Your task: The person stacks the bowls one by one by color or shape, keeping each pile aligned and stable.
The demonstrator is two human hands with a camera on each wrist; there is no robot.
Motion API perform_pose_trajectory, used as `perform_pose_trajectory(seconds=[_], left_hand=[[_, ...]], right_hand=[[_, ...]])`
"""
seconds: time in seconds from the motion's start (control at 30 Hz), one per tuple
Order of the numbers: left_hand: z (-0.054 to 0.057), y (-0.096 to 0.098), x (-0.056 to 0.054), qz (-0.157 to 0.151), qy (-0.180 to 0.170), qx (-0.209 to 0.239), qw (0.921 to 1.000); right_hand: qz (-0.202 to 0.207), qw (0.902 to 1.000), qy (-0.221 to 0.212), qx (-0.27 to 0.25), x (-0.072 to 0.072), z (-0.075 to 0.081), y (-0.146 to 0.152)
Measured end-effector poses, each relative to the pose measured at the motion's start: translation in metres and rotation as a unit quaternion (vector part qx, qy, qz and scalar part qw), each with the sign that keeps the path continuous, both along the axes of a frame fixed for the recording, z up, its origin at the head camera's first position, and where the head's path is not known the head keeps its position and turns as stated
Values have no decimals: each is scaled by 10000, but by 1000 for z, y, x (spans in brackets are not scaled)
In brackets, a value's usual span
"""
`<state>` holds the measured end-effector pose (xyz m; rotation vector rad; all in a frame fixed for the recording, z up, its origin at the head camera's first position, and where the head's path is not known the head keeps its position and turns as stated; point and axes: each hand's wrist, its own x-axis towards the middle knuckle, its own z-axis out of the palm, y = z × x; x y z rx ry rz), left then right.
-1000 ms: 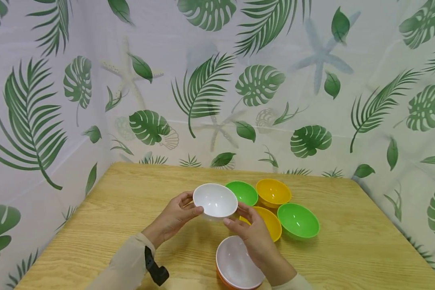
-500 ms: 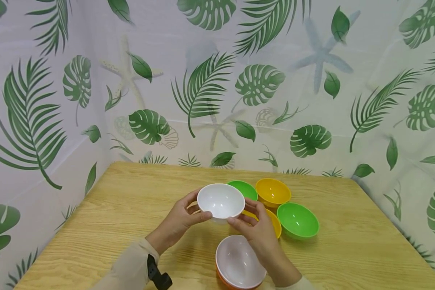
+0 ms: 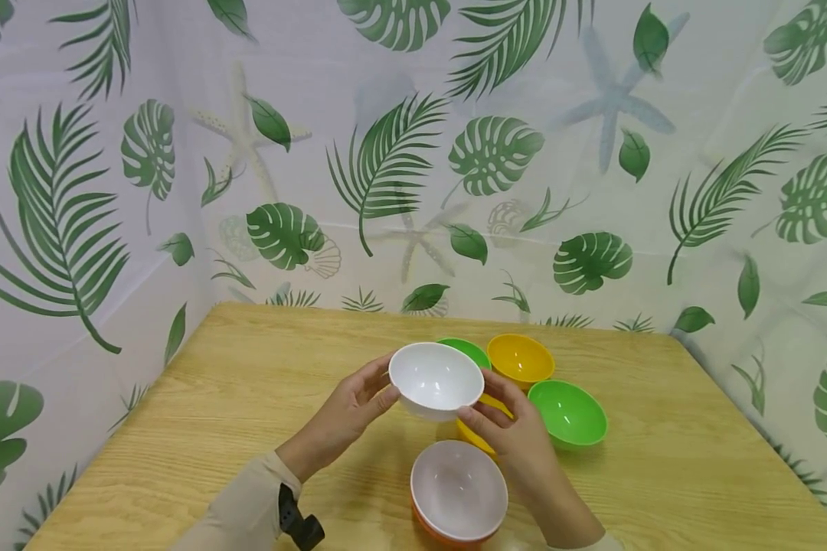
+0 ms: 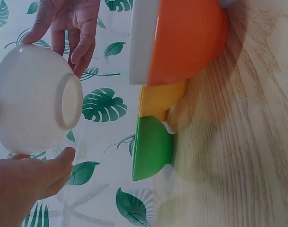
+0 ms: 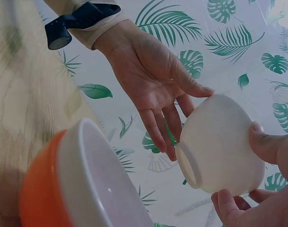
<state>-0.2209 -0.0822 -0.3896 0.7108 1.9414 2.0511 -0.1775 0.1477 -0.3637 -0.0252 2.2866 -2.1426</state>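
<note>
Both hands hold a white bowl [image 3: 436,379] up above the table, its opening tipped a little toward the head camera. My left hand [image 3: 348,409] pinches the bowl's left side, thumb near the rim. On the opposite side my right hand [image 3: 517,432] grips it, thumb at the front and fingers behind. In the left wrist view the white bowl [image 4: 40,99] shows its foot ring, clear of the table. Below the hands stands a white bowl [image 3: 459,490] nested in an orange bowl [image 4: 189,42].
Behind the hands, a green bowl [image 3: 470,350], a yellow bowl [image 3: 521,358], another green bowl [image 3: 568,413] and a partly hidden yellow bowl [image 3: 474,435] stand close together on the wooden table [image 3: 262,367]. Leaf-print sheeting [image 3: 400,229] hangs along the back and sides.
The held white bowl has moved to the right with both hands around it, covering more of the rear green bowl and front yellow bowl. The bowls on the table have stayed put.
</note>
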Motion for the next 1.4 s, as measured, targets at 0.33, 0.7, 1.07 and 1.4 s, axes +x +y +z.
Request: perform_pose_trajectory(seconds=[0.33,0.7,1.07,1.4], left_hand=[[4,7,7,59,-83,38,9999],[6,15,12,-206,89,-133,9997],[2,22,19,-272,268,-167,9991],[-3,25,22,-637,450,-629,9950]], right_hand=[[346,9987,198,325,7,4,14],[240,9901,977,975,17,6,24],[452,9819,1272,1330,26,2,37],[583,9683,1430,1961,36,-6,51]])
